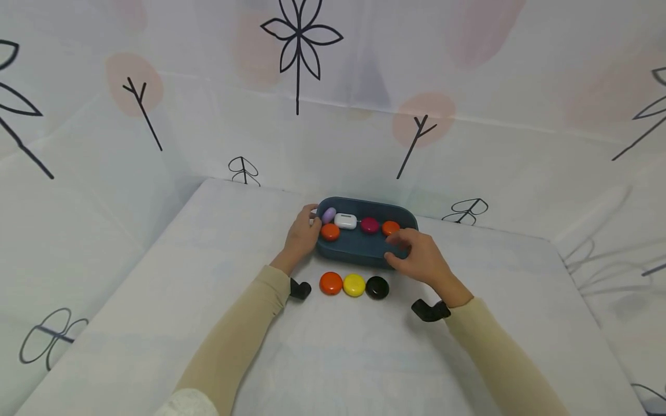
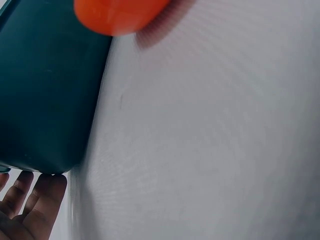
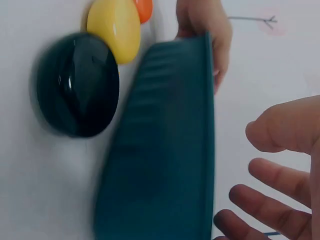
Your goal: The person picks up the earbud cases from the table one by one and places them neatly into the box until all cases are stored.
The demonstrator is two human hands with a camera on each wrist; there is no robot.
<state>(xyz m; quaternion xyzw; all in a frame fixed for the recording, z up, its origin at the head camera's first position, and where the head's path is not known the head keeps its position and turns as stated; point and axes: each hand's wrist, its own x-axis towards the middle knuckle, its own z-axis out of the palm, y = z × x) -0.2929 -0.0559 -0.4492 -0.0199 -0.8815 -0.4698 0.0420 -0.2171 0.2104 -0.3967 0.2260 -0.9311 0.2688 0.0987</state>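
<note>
A dark teal oval tray stands toward the back of the table. My left hand holds its left end, thumb at the rim; in the left wrist view the fingertips touch the outer end wall. Above the tray's right end is my right hand, fingers spread and bent with nothing between them. Just beyond its fingers lies an orange glossy rounded disc. Also inside are a crimson disc, a white rounded case, a lavender oval piece and another orange disc.
In front of the tray, side by side on the white tabletop, lie an orange disc, a yellow disc and a black disc. A printed cloth backdrop rises behind the table's back edge.
</note>
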